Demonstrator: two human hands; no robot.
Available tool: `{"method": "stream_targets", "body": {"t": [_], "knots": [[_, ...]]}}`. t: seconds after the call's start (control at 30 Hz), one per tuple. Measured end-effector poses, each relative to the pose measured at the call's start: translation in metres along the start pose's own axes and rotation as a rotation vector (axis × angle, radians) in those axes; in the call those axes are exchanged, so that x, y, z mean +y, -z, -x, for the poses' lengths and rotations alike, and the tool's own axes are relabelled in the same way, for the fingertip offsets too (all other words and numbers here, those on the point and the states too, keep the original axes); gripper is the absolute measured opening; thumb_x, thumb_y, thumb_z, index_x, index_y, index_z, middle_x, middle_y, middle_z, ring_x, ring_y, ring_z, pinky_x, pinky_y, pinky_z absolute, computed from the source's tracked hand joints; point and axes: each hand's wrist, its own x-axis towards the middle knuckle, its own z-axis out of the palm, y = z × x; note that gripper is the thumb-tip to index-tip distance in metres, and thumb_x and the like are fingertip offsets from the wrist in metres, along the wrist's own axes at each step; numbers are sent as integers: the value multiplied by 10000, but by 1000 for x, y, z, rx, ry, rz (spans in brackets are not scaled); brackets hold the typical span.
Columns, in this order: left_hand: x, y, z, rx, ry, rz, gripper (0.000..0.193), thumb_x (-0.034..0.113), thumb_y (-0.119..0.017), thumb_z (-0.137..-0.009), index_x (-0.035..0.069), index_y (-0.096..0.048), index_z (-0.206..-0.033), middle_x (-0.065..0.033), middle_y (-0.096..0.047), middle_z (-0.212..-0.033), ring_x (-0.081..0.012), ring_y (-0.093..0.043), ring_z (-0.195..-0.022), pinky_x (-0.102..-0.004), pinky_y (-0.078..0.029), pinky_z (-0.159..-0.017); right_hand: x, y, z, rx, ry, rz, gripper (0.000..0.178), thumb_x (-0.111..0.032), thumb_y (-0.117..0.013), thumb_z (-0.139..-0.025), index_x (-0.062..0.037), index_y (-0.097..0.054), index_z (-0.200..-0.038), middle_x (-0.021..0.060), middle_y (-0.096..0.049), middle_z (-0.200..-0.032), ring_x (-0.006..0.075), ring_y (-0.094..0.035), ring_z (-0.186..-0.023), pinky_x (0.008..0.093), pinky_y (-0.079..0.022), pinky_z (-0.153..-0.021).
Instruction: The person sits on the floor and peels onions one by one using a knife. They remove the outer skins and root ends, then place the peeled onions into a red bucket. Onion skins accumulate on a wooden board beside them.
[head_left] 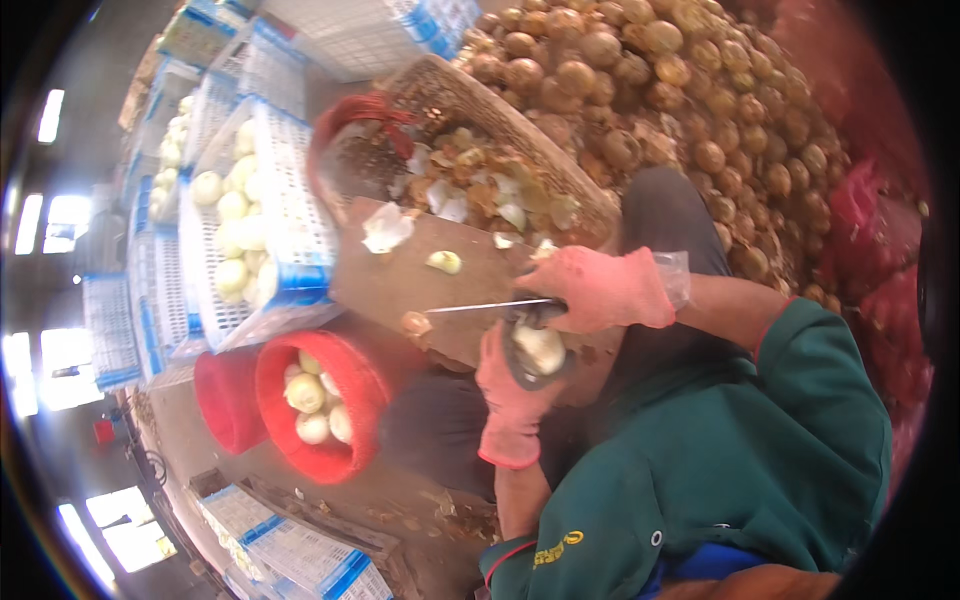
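Note:
In a pink work glove, my left hand (507, 385) grips a pale, largely peeled onion (541, 350), its dark-coated fingers wrapped about it. My right hand (600, 288), gloved alike, is closed round the handle of a knife (488, 306). The thin blade points left, and the handle is mostly hidden by my fingers. Both hands are close together above a brown board (395, 285) between my knees. On this board lie an onion piece (444, 262) and a scrap of white skin (388, 227).
Unpeeled onions (700, 110) form a large heap at the far right. Beyond the board, a wooden trough (560, 150) holds peelings. At left stand a red bucket (268, 405) with peeled onions, a second red bucket (222, 400), and white-and-blue crates (300, 190), some filled with peeled onions.

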Motion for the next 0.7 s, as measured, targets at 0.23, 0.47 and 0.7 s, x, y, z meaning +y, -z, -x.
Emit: {"method": "stream_targets", "body": {"t": [0.23, 0.47, 0.7], "knots": [[8, 6, 8, -154, 34, 33, 773, 263, -863, -544, 32, -518, -1195, -148, -595, -1070, -322, -620, -963, -393, -523, -811, -34, 31, 5, 1, -626, -605, 388, -258, -668, -828, -2, -606, -1112, 79, -643, -894, 143, -593, -903, 318, -471, -778], [-18, 3, 25, 21, 324, 737, 720, 145, -816, -665, 8, -487, -1290, -96, -611, -1159, -198, -601, -1050, -320, -492, -894, -28, 38, -13, 63, -646, -315, 220, -136, -612, -841, -51, -629, -1043, 85, -633, -830, 133, -577, -620, 313, -460, -523], [-11, 90, 17, 454, 235, 663, 728, 106, -788, -676, -45, -451, -1303, -121, -558, -1189, -223, -563, -1083, -345, -487, -904, 30, 5, 34, 170, -648, -287, 294, -153, -597, -842, -64, -607, -1122, 42, -581, -654, 105, -482, -456, 298, -386, -411]]}}
